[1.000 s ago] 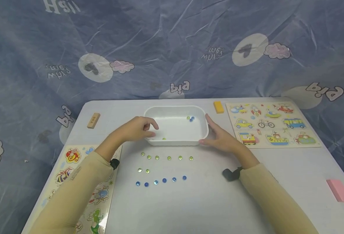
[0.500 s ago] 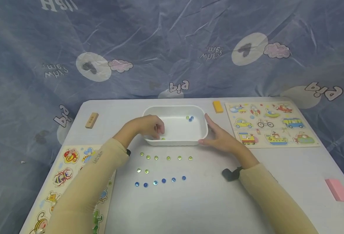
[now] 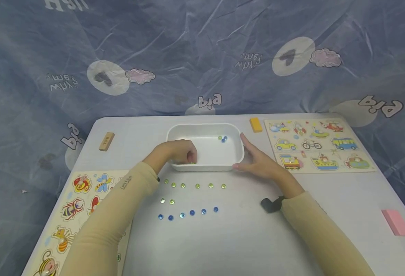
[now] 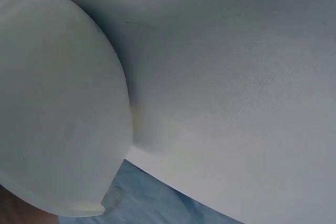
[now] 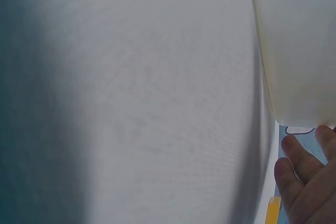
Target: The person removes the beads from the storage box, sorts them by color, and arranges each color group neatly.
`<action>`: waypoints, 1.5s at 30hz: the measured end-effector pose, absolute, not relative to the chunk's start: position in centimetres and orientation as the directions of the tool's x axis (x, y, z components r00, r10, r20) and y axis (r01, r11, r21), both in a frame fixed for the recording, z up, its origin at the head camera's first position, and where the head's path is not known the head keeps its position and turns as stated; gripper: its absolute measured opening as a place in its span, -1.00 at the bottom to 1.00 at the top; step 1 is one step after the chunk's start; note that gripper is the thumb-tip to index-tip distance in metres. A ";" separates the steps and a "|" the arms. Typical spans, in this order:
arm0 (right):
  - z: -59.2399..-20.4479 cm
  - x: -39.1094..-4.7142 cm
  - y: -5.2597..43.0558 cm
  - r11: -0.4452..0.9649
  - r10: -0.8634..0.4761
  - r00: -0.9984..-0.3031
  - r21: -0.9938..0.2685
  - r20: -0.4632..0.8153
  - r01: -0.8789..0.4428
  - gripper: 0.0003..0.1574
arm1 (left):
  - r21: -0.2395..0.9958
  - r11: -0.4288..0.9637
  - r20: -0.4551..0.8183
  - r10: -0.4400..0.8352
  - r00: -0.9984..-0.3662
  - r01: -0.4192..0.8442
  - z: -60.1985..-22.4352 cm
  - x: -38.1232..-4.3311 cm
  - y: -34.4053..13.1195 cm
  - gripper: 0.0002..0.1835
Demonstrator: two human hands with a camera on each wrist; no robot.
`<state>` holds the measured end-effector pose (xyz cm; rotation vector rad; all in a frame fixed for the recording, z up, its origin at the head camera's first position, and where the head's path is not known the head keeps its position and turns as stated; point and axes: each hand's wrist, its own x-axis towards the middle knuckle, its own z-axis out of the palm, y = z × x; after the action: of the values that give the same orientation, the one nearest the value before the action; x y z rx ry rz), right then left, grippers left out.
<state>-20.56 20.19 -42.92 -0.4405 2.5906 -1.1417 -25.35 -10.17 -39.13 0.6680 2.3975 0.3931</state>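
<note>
Near the desk's far edge [image 3: 136,122], left fingers [image 3: 190,154] curl by a green bead [image 3: 192,163], pinching unclear; right fingers [image 3: 248,144], spread, touch its white tray [image 3: 216,153].

The left hand [image 3: 182,151] is curled downward, while the right hand [image 3: 258,162] is spread.

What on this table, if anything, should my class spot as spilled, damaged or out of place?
Nothing visibly spilled or damaged. The one oddity is the short middle row of two green pieces: the green row behind it and the blue row in front each have six, so it looks unfinished, though perhaps deliberately.
</note>
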 end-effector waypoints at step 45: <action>-42.5 -20.4 20.1 0.617 -0.379 -0.916 -0.773 -0.129 -0.147 0.40 | 0.606 0.659 -0.214 0.675 -0.707 0.445 -37.8 -25.3 -10.9 -0.87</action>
<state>-20.37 20.11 -42.52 -0.4273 2.5638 -1.1891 -25.33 -10.90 -37.83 0.8772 2.4524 0.7359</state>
